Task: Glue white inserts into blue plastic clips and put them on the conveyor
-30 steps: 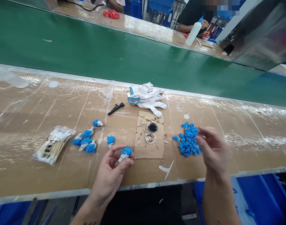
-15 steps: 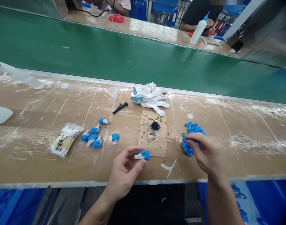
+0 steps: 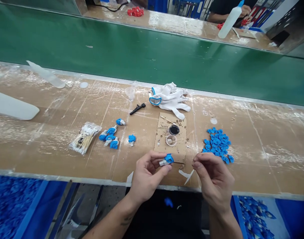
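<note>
My left hand [image 3: 149, 176] pinches a small blue and light-grey plastic part [image 3: 168, 160] between thumb and fingertips, above the front edge of a stained cardboard piece [image 3: 181, 152]. To its right, my right hand [image 3: 214, 179] has thumb and forefinger pressed together; whatever they hold, if anything, is hidden. Just beyond that hand lies a pile of small blue plastic pieces [image 3: 218, 142]. Several similar blue and grey parts [image 3: 110, 137] are on the table at the left, with one more blue and grey part [image 3: 132, 139] apart from them. A blurred blue piece [image 3: 168, 201] shows over my lap.
On the cardboard stand a cup of black liquid [image 3: 174, 129] and a clear cup [image 3: 170, 140] with a swab. White gloves [image 3: 170, 99], a black tool [image 3: 137, 109] and a bag of cotton swabs [image 3: 85, 138] lie around. Blue bins [image 3: 39, 205] flank my lap. A person works opposite.
My right hand has come left from the blue pile, toward my left hand. The blurred blue piece over my lap is new. My view has shifted; the left hand keeps its part.
</note>
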### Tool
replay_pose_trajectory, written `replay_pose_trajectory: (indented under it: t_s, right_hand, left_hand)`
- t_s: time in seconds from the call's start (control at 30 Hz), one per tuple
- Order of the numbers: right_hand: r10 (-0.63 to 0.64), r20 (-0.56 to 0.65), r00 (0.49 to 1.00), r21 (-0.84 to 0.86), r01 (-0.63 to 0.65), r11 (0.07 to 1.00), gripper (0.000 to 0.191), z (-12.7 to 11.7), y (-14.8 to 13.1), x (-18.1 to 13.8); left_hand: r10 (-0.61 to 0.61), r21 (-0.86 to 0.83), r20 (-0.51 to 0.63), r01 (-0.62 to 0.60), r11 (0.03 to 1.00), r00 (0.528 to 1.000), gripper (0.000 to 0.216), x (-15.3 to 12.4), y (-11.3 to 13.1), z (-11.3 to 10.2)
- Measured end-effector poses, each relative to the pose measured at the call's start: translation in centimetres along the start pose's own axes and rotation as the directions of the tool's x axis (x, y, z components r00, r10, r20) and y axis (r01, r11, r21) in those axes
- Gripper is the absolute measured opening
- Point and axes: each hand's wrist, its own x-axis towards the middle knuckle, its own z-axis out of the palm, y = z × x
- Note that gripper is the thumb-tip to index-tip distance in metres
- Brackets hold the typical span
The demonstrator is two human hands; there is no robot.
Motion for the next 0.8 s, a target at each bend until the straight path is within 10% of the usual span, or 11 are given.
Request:
replay_pose_trajectory:
  t_s: [0.17,0.27,0.37,0.47,0.8]
  right_hand:
    - [-0.139,-0.066,0.988,-0.175,0.126,0.976,0.017,-3.2,1.3,-1.9]
    - [-0.167,0.179,0.970,-0.145,0.194,0.970,0.023,-4.8,1.0,-4.4]
    - [-0.055,0.624,0.779,-0.141,0.183,0.973,0.014,-4.4,1.2,-7.5]
    - [0.185,0.774,0.606,-0.417,0.268,0.868,0.020,-2.2,3.3,-10.2]
    - [0.408,0.580,0.706,-0.749,0.265,0.607,0.056,4.4,9.1,-9.7]
  left_hand:
    - [0.097,0.036,-0.133,-0.093,0.995,0.986,0.025,0.3,0.3,-2.4]
    - [0.130,0.057,-0.155,-0.123,0.991,0.979,0.024,0.1,0.1,-4.2]
    - [0.149,0.072,-0.164,-0.139,0.988,0.975,0.027,-0.1,-0.5,-5.3]
    - [0.192,0.112,-0.163,-0.175,0.978,0.968,0.030,0.0,-1.1,-5.5]
    - [0.349,0.082,-0.086,-0.343,0.936,0.933,0.051,1.1,-1.9,-5.6]
